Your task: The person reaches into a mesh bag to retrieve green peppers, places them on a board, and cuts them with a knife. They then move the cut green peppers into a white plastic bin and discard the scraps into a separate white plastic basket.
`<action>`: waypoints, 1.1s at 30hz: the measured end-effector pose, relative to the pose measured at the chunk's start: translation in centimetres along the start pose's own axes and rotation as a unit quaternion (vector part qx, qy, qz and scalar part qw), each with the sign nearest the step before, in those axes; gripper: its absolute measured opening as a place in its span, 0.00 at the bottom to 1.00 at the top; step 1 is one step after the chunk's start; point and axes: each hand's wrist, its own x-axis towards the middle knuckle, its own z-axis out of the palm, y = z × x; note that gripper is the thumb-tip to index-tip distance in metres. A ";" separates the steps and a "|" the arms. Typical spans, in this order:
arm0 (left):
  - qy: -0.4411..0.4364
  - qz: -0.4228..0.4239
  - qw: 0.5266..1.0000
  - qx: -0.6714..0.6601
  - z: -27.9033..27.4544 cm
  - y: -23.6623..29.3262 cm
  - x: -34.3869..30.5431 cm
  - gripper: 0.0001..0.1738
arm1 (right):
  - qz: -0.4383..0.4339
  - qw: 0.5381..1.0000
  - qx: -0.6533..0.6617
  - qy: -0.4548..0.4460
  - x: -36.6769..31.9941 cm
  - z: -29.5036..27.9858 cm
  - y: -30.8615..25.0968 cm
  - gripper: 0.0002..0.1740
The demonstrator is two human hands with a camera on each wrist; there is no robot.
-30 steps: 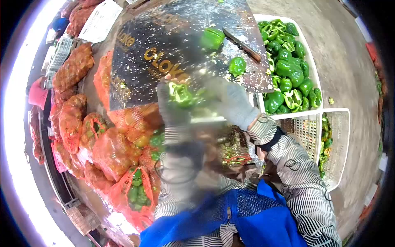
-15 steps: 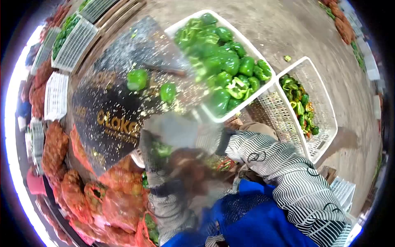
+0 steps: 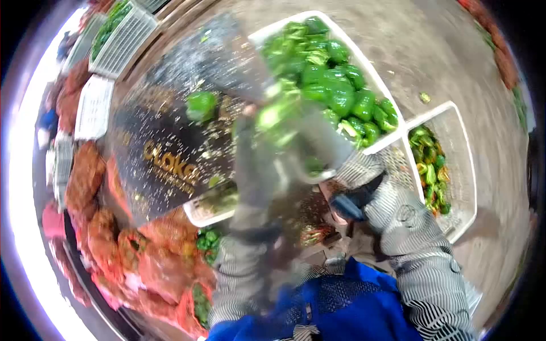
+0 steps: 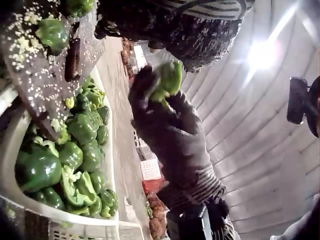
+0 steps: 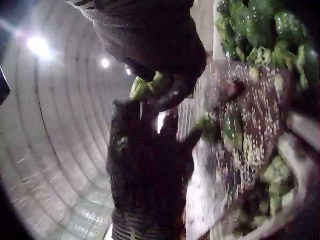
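Observation:
A green bell pepper piece (image 4: 170, 80), hollow and pale inside, is in my gloved right hand (image 4: 172, 127), its fingers and thumb curled round it. In the head view that piece (image 3: 276, 119) is blurred between both hands, over the board's near right corner. My dark-gloved left hand (image 5: 150, 155) is raised beside the piece, fingers pointing up, thumb spread apart, fingertips right at its underside. A whole green pepper (image 3: 202, 105) lies on the black board (image 3: 136, 113), which is strewn with seeds. Beside another pepper (image 4: 52, 36) rests a knife handle (image 4: 74, 59).
A white crate (image 3: 381, 74) heaped with green peppers adjoins the board on the right. Nearer stands another white crate (image 3: 469, 170) holding pepper scraps. Orange mesh sacks (image 3: 165, 258) are piled at the left. A white tub (image 3: 199, 216) shows below the board's near edge.
Over the last second the head view has turned, shifting board and crates leftward. Since half a second ago both hands have risen outward from the body, bringing the pepper piece up beside the full crate.

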 end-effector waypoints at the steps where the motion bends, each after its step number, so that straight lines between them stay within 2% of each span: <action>1: 0.002 0.017 1.000 0.000 0.1 -0.3 0.9 0.27 | -0.049 0.995 -0.031 0.075 0.5 -2.4 -0.9 0.23; 2: -0.021 0.009 0.998 0.057 -1.0 0.2 2.6 0.25 | 0.107 0.979 0.093 0.148 1.2 -4.8 -3.6 0.24; 3: 0.001 -0.088 0.989 0.123 -2.1 -2.9 2.0 0.23 | 0.057 0.967 -0.068 0.238 2.1 -7.7 0.4 0.30; 5: 0.004 -0.340 0.932 0.129 -3.7 -3.3 4.1 0.22 | 0.010 0.949 -0.185 0.254 2.8 -11.5 2.9 0.35; 6: 0.015 -0.282 0.953 0.108 -4.6 -9.1 1.7 0.25 | 0.012 0.950 -0.182 0.253 2.8 -13.4 5.0 0.35; 7: 0.015 -0.282 0.953 0.109 -4.4 -8.8 2.1 0.25 | 0.043 0.900 -0.382 0.205 2.8 -14.5 7.3 0.35; 8: -0.135 -0.226 0.931 0.254 -4.2 -8.5 2.4 0.29 | 0.071 0.810 -0.564 0.146 2.9 -14.9 9.9 0.35; 9: -0.281 -0.161 0.864 0.387 -4.2 -8.2 2.5 0.33 | 0.072 0.810 -0.563 0.144 2.6 -14.2 11.2 0.35; 10: -0.282 -0.159 0.864 0.385 -4.2 -8.2 2.4 0.33 | 0.101 0.787 -0.599 0.109 2.0 -13.5 11.9 0.35; 11: -0.291 -0.195 0.838 0.418 -4.0 -8.3 2.6 0.37 | 0.129 0.757 -0.636 0.080 1.8 -13.6 12.0 0.35; 12: -0.303 -0.228 0.812 0.444 -3.6 -8.4 2.5 0.41 | 0.228 0.795 -0.560 0.050 2.4 -13.3 9.6 0.34; 14: -0.292 -0.306 0.765 0.486 -2.6 -8.4 2.4 0.49 | 0.277 0.797 -0.536 0.021 2.1 -11.9 6.4 0.34; 15: -0.285 -0.331 0.755 0.489 -2.3 -8.8 2.2 0.52 | 0.281 0.775 -0.566 -0.015 2.1 -11.3 5.1 0.30; 17: -0.237 -0.441 0.796 0.342 -2.9 -5.0 3.4 0.52 | 0.179 0.752 -0.633 -0.030 1.5 -8.8 1.9 0.28; 18: -0.190 -0.435 0.873 0.111 -4.3 -7.8 1.2 0.47 | 0.165 0.836 -0.521 -0.045 1.5 -7.5 -0.2 0.28; 19: -0.094 -0.519 0.828 -0.190 -5.0 -6.9 0.1 0.37 | 0.120 0.912 -0.389 -0.049 0.9 -6.0 -2.1 0.30; 20: -0.080 -0.397 0.904 -0.136 -5.7 -8.3 -2.1 0.33 | 0.025 0.962 -0.268 -0.042 0.1 -3.9 -3.7 0.30; 21: -0.064 -0.270 0.958 -0.073 -6.8 -9.4 -4.5 0.30 | 0.022 0.963 -0.261 -0.060 -0.6 -1.4 -4.7 0.30; 22: 0.035 -0.377 0.905 -0.196 -7.0 -6.3 -4.7 0.27 | -0.040 0.970 -0.230 -0.070 -1.1 0.9 -5.5 0.27; 23: 0.050 -0.381 0.904 -0.187 -7.3 -3.5 -4.3 0.27 | -0.103 0.972 -0.198 -0.077 -1.4 3.2 -6.2 0.25; 24: 0.076 -0.404 0.829 -0.378 -7.7 -0.9 -3.6 0.27 | -0.125 0.975 -0.158 -0.089 -1.9 5.3 -6.4 0.25; 25: 0.095 -0.400 0.721 -0.557 -8.5 0.4 -3.3 0.28 | -0.147 0.977 -0.122 -0.098 -2.0 7.1 -6.5 0.26; 26: 0.030 -0.343 0.829 -0.441 -9.7 -0.3 -4.2 0.31 | -0.205 0.948 -0.221 -0.098 -1.8 8.6 -6.4 0.28; 27: 0.056 -0.256 0.934 -0.243 -8.9 -2.5 -5.9 0.33 | -0.211 0.938 -0.261 -0.082 -1.5 10.3 -5.5 0.29; 29: 0.012 -0.295 0.917 -0.269 -10.4 0.7 -5.5 0.34 | -0.139 0.943 -0.286 -0.096 -1.5 12.5 -5.4 0.30; 30: 0.017 -0.296 0.916 -0.269 -11.0 0.2 -5.8 0.34 | -0.139 0.943 -0.286 -0.101 -1.3 13.4 -4.8 0.30; 32: 0.093 -0.374 0.788 -0.480 -11.8 -1.4 -6.9 0.30 | -0.179 0.948 -0.256 -0.064 -0.8 15.1 -4.3 0.29; 33: 0.099 -0.378 0.786 -0.480 -12.1 -2.4 -7.7 0.30 | -0.175 0.948 -0.255 -0.071 -0.8 15.2 -4.2 0.29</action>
